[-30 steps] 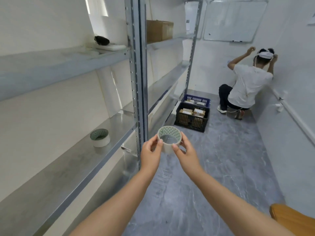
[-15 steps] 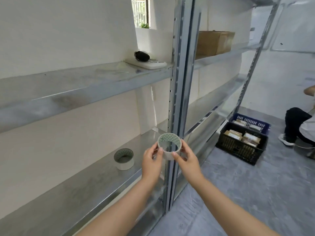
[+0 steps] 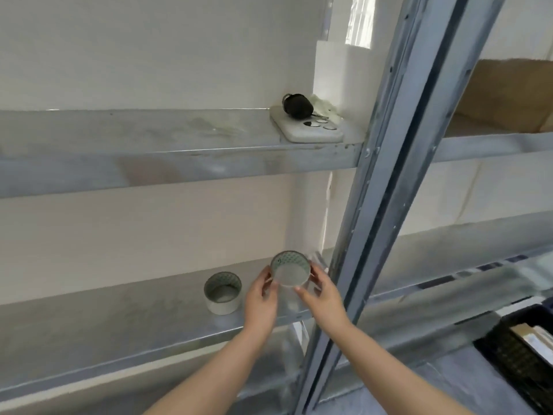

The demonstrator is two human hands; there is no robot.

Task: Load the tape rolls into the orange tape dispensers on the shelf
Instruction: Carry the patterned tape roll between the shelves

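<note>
Tape roll (image 3: 289,269) has come in from the aisle and now hangs just over the lower shelf (image 3: 119,319), right of a second roll (image 3: 223,292) standing there. Fingers of the left hand (image 3: 260,301) and right hand (image 3: 321,295) pinch its sides. No orange dispenser shows, so loading probably hasn't begun.
</note>
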